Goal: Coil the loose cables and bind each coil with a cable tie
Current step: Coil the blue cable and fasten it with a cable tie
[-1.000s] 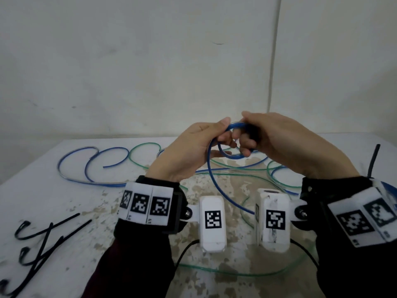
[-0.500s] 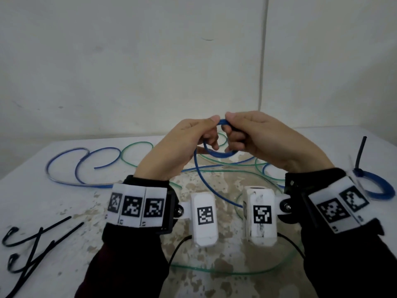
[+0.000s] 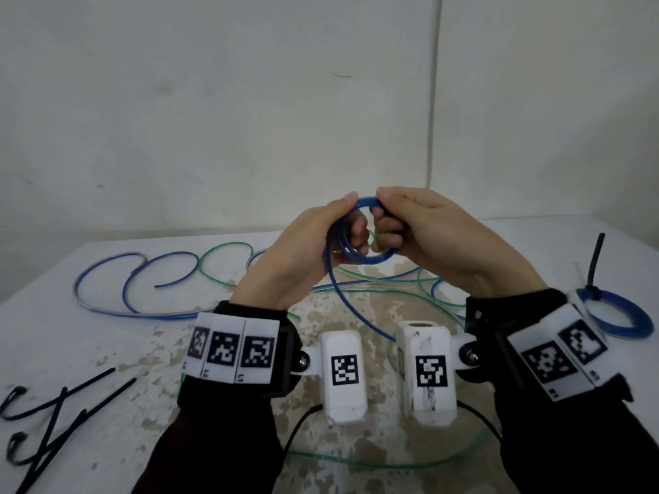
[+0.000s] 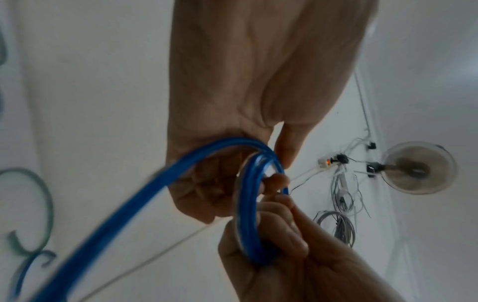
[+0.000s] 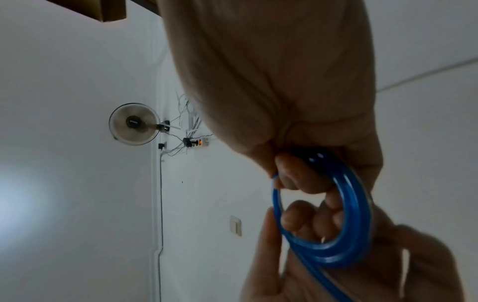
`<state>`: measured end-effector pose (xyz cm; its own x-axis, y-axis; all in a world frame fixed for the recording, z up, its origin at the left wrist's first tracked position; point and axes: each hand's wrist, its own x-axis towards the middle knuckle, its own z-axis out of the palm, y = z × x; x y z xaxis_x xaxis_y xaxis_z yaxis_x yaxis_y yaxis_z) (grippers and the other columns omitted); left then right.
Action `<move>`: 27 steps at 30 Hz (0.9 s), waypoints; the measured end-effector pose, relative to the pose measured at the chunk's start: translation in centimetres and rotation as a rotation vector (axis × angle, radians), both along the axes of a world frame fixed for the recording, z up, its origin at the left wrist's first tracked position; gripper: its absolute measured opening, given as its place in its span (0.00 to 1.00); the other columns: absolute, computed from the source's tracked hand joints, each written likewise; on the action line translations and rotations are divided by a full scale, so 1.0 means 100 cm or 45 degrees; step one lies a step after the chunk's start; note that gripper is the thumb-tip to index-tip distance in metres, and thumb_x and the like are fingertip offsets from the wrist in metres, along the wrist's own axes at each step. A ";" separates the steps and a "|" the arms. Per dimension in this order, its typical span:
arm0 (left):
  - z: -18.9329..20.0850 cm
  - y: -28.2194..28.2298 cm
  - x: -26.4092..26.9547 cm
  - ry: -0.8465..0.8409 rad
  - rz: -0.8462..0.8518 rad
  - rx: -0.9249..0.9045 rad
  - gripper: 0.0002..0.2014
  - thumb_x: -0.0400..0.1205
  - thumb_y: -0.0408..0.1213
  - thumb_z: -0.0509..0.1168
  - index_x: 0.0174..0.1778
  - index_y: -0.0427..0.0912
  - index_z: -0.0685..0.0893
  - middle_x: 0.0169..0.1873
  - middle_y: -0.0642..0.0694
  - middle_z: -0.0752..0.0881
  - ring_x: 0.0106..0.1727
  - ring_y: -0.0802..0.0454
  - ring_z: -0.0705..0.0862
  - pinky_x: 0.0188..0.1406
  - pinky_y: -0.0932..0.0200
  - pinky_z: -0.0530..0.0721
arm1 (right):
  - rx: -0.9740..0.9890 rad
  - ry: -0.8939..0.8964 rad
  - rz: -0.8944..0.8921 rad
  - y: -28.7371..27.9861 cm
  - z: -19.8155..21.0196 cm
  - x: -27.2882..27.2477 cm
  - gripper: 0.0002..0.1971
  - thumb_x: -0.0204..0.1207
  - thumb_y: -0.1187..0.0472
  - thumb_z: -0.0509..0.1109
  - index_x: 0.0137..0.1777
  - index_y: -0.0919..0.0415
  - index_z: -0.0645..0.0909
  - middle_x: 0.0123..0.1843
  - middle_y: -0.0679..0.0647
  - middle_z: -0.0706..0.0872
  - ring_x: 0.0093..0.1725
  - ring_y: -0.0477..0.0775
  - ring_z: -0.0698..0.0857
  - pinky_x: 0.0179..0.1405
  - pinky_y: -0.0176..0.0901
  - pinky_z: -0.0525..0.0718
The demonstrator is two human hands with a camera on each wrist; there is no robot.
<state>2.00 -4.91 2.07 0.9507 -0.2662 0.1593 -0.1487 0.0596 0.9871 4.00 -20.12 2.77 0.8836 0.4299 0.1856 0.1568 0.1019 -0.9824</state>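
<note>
While both hands clamp the small blue coil (image 3: pixel 360 240) above the tabletop (image 3: pixel 89 351), the left hand (image 3: pixel 303 258) should feed the trailing cable (image 3: pixel 356 311) evenly (no kinks) as the right hand (image 3: pixel 435 240) pinches the loops flat together.

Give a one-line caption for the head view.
Both hands wind a blue cable into a small coil above the table.

White desk (image 3: pixel 89 351) with worn brown patches: loose blue cables (image 3: pixel 107 279) and green cables (image 3: pixel 374 461), black cable ties (image 3: pixel 53 415) left, tied blue coil (image 3: pixel 620 315) right.
</note>
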 end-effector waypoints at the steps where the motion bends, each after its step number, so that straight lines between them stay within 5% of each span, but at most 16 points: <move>1: -0.001 0.000 0.002 0.031 -0.023 -0.063 0.24 0.89 0.45 0.49 0.26 0.41 0.72 0.26 0.48 0.76 0.33 0.52 0.77 0.40 0.57 0.76 | 0.069 0.012 -0.031 0.001 0.000 0.001 0.17 0.88 0.60 0.51 0.37 0.61 0.72 0.24 0.47 0.67 0.25 0.45 0.67 0.30 0.33 0.74; 6: -0.005 0.002 0.003 -0.021 -0.008 0.024 0.23 0.89 0.46 0.48 0.26 0.44 0.64 0.28 0.47 0.71 0.35 0.53 0.77 0.47 0.57 0.75 | -0.061 0.018 -0.045 -0.004 0.001 0.002 0.18 0.87 0.60 0.50 0.38 0.63 0.74 0.23 0.49 0.71 0.24 0.49 0.74 0.32 0.37 0.78; 10: -0.005 0.000 -0.001 -0.103 -0.010 0.342 0.21 0.88 0.45 0.51 0.31 0.39 0.73 0.24 0.51 0.71 0.32 0.53 0.75 0.45 0.59 0.76 | -0.364 -0.073 0.077 -0.008 0.000 -0.001 0.23 0.87 0.49 0.51 0.36 0.63 0.75 0.23 0.50 0.68 0.21 0.50 0.71 0.35 0.43 0.82; 15: -0.001 -0.005 0.000 -0.006 -0.055 -0.012 0.22 0.89 0.45 0.46 0.30 0.42 0.69 0.27 0.48 0.75 0.34 0.52 0.77 0.45 0.57 0.78 | -0.027 -0.084 -0.057 -0.005 0.002 0.001 0.20 0.87 0.53 0.52 0.35 0.59 0.72 0.23 0.45 0.64 0.23 0.46 0.62 0.38 0.43 0.76; 22: -0.005 0.001 -0.001 -0.194 0.018 0.228 0.20 0.89 0.40 0.50 0.30 0.42 0.68 0.24 0.52 0.73 0.33 0.53 0.74 0.43 0.60 0.76 | -0.231 -0.157 0.074 -0.013 0.000 0.001 0.17 0.86 0.56 0.55 0.39 0.62 0.75 0.25 0.51 0.72 0.25 0.50 0.74 0.38 0.41 0.83; 27: -0.005 0.003 -0.001 -0.168 -0.048 0.288 0.15 0.89 0.41 0.51 0.42 0.36 0.74 0.24 0.54 0.71 0.29 0.57 0.73 0.46 0.54 0.74 | -0.437 -0.260 0.143 -0.020 0.001 0.000 0.16 0.86 0.56 0.55 0.46 0.67 0.77 0.29 0.55 0.77 0.33 0.54 0.85 0.42 0.42 0.85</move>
<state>1.88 -4.66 1.61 0.9143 -0.3440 0.2138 -0.2791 -0.1526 0.9481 3.98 -22.15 2.88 0.7877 0.5887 0.1813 0.3584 -0.1987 -0.9122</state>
